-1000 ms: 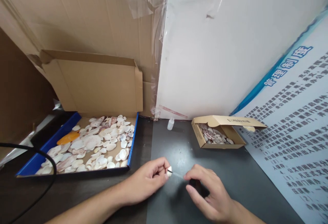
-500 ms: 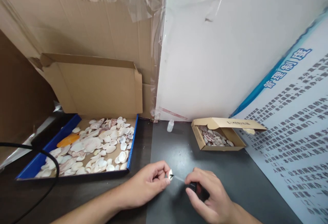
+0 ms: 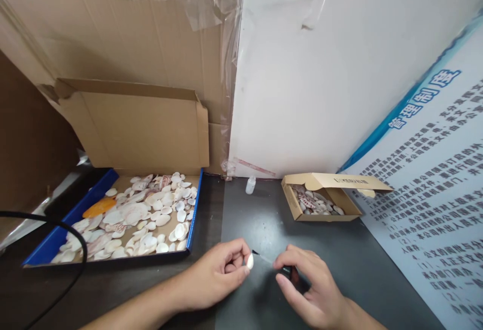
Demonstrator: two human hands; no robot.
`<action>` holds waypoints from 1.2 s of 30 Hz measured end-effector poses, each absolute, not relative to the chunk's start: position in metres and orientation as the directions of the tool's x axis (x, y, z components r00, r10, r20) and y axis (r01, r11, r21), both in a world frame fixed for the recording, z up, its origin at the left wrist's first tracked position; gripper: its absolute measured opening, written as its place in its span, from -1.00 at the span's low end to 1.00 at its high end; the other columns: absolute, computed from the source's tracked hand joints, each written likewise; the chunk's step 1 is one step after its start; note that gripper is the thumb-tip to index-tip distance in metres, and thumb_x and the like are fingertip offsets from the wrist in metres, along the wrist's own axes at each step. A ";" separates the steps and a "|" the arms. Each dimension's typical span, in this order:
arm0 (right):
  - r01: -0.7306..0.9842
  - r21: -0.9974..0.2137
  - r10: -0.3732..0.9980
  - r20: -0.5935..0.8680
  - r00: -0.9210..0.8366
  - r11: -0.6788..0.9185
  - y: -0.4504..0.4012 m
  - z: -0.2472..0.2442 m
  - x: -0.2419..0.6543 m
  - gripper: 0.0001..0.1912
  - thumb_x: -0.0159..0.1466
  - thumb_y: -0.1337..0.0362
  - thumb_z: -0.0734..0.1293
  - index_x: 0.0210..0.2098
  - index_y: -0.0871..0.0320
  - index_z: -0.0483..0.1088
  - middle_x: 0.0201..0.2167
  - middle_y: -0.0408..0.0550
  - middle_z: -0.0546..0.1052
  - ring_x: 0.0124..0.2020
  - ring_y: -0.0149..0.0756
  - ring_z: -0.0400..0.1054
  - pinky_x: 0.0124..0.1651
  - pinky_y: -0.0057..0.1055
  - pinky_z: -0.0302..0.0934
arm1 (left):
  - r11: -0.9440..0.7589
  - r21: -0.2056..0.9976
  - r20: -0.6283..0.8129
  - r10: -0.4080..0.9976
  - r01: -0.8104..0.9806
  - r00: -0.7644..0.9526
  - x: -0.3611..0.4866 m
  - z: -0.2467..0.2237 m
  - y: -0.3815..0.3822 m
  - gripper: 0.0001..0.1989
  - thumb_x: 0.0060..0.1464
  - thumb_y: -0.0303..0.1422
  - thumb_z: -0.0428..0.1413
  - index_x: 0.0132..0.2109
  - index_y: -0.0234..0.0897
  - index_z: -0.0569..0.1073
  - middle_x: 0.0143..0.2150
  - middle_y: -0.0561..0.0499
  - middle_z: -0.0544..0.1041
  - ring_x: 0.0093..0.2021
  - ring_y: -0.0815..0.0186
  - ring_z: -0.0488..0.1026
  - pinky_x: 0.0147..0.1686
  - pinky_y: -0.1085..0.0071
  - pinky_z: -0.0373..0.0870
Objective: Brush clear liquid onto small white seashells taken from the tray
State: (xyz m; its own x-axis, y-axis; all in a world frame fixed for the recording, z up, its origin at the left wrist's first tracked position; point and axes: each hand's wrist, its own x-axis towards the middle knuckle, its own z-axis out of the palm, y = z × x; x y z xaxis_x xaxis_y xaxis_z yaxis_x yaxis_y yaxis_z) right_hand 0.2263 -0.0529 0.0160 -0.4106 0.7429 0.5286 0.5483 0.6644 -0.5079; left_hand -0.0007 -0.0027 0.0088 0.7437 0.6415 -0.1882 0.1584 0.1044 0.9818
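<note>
Between the thumb and fingers of my left hand [image 3: 222,273] is a small white seashell [image 3: 250,261]. My right hand [image 3: 311,284] pinches a small brush [image 3: 267,258] by its black cap. The brush has a thin clear stem and dark bristles that point left at the shell. The bristle tip is at the shell's upper edge; whether it touches cannot be told. Fingers partly cover the cap. Both hands are low over the dark grey mat [image 3: 260,219].
A blue-sided cardboard box [image 3: 195,209] at left holds many white seashells and an orange one [image 3: 99,208]. A small clear bottle [image 3: 250,185] stands at the mat's back. Shells fill part of a smaller open box [image 3: 328,218] at right. A black cable [image 3: 81,239] crosses the left side.
The seashell has turned in my left fingers and now shows a plain white side. The brush tip has shifted slightly up, from the shell's face to its upper edge.
</note>
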 end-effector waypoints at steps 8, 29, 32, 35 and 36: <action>0.491 -0.563 0.747 0.493 -0.446 0.664 -0.051 0.011 0.231 -0.86 0.33 0.37 0.18 -0.17 0.08 0.32 -0.48 -0.14 0.48 -0.51 -0.32 0.41 -0.38 -0.45 0.23 | 0.074 0.982 -0.181 0.650 0.176 0.738 -0.002 0.009 -0.003 -0.75 0.14 -0.17 0.07 -0.28 -0.27 0.27 -0.48 0.18 0.15 -0.45 0.40 0.04 -0.46 0.45 0.01; 0.567 -0.722 0.913 0.374 -0.160 0.395 -0.053 0.014 0.202 -0.89 0.36 0.29 0.20 -0.18 0.09 0.35 -0.57 -0.23 0.37 -0.60 -0.35 0.29 -0.51 -0.49 0.17 | 0.122 0.990 -0.140 0.690 0.076 0.711 -0.003 0.003 0.000 -0.72 0.21 -0.12 0.05 -0.26 -0.25 0.26 -0.49 0.22 0.12 -0.50 0.43 0.06 -0.44 0.45 0.01; 0.558 -0.760 0.927 0.371 -0.049 0.333 -0.055 0.008 0.204 -0.93 0.36 0.27 0.22 -0.17 0.08 0.32 -0.60 -0.28 0.29 -0.61 -0.37 0.24 -0.51 -0.51 0.16 | 0.135 0.987 -0.153 0.687 0.082 0.710 -0.004 0.004 0.001 -0.76 0.20 -0.17 0.06 -0.27 -0.25 0.26 -0.50 0.22 0.13 -0.50 0.42 0.08 -0.44 0.45 0.02; 0.518 -0.780 0.920 0.390 -0.038 0.352 -0.058 0.006 0.211 -0.92 0.36 0.28 0.23 -0.14 0.06 0.30 -0.54 -0.25 0.32 -0.53 -0.36 0.28 -0.43 -0.51 0.21 | 0.135 0.987 -0.160 0.675 0.092 0.721 -0.004 0.008 0.001 -0.78 0.20 -0.20 0.04 -0.27 -0.26 0.27 -0.50 0.21 0.15 -0.50 0.42 0.08 -0.44 0.44 0.03; 0.503 -0.786 0.919 0.391 -0.047 0.360 -0.060 0.006 0.213 -0.91 0.37 0.28 0.23 -0.12 0.05 0.29 -0.51 -0.23 0.35 -0.50 -0.35 0.30 -0.40 -0.50 0.22 | 0.129 0.987 -0.159 0.670 0.098 0.725 -0.004 0.009 0.001 -0.79 0.20 -0.20 0.04 -0.27 -0.26 0.27 -0.50 0.20 0.16 -0.49 0.41 0.08 -0.44 0.44 0.03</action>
